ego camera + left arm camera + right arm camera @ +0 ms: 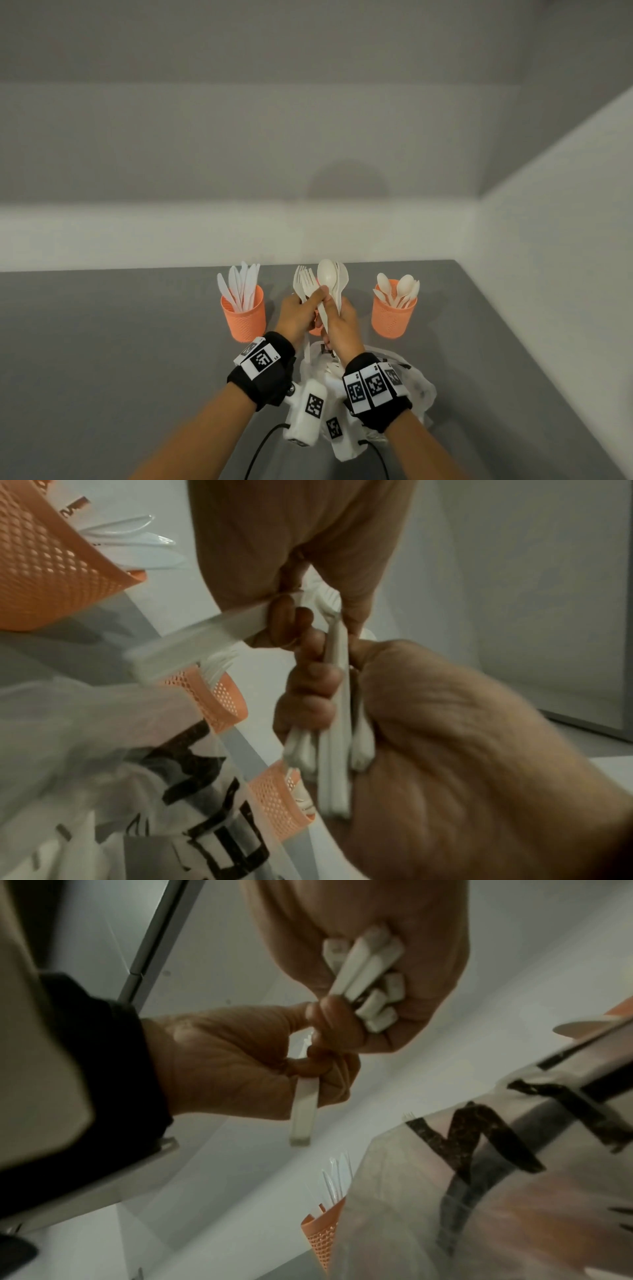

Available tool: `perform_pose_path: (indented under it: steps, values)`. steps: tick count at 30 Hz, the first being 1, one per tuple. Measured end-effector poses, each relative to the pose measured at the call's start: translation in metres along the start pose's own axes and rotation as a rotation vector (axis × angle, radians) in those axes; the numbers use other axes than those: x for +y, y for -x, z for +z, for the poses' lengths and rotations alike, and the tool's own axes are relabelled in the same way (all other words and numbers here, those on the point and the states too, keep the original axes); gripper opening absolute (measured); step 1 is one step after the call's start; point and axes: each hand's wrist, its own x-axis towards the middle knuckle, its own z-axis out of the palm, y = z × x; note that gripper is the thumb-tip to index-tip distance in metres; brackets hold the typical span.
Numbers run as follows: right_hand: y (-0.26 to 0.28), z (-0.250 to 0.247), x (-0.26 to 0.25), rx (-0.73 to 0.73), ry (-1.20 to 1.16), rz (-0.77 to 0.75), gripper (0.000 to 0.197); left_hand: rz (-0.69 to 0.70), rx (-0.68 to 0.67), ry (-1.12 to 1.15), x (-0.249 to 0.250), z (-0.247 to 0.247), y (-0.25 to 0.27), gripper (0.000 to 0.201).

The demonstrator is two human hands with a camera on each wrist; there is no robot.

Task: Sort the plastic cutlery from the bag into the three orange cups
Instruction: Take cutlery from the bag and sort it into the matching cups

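My right hand grips a bundle of white cutlery handles upright, with spoon bowls fanned out above it. My left hand pinches one fork beside the bundle; its handle hangs below the fist. Both hands are raised in front of the middle orange cup, which holds forks and is mostly hidden in the head view. The left orange cup holds knives. The right orange cup holds spoons. The white printed bag lies crumpled under my wrists.
The grey tabletop ends at a white wall behind the cups and another on the right. Black cables run from the wrist cameras across the table's near edge.
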Motion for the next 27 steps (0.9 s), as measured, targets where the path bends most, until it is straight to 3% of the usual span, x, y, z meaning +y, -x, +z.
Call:
perform_pose_path:
  steps: [4,9,14,18,21,24,27]
  values:
    - [0.000,-0.002,0.005,0.027,0.108,-0.067,0.038,-0.031,0.128,-0.004,-0.001,-0.001,-0.006,0.021]
    - [0.004,-0.013,-0.005,0.104,0.329,-0.170,0.029,0.033,0.261,0.089,0.007,-0.007,-0.010,0.022]
    - [0.005,-0.014,-0.005,0.163,0.642,-0.228,0.040,0.161,0.278,-0.025,0.021,0.000,-0.005,0.015]
    - [0.007,-0.014,-0.009,0.191,0.848,-0.282,0.049,0.146,0.195,-0.062,0.024,0.012,-0.001,0.017]
    - [0.010,-0.011,-0.013,0.191,0.983,-0.291,0.052,0.130,0.217,-0.040,0.021,0.021,-0.002,0.018]
    - [0.010,-0.013,-0.014,0.194,1.034,-0.291,0.053,0.096,0.224,-0.037,0.021,0.025,-0.004,0.011]
    - [0.011,-0.016,-0.013,0.171,0.935,-0.285,0.052,0.037,0.173,-0.040,0.019,0.024,-0.006,0.012]
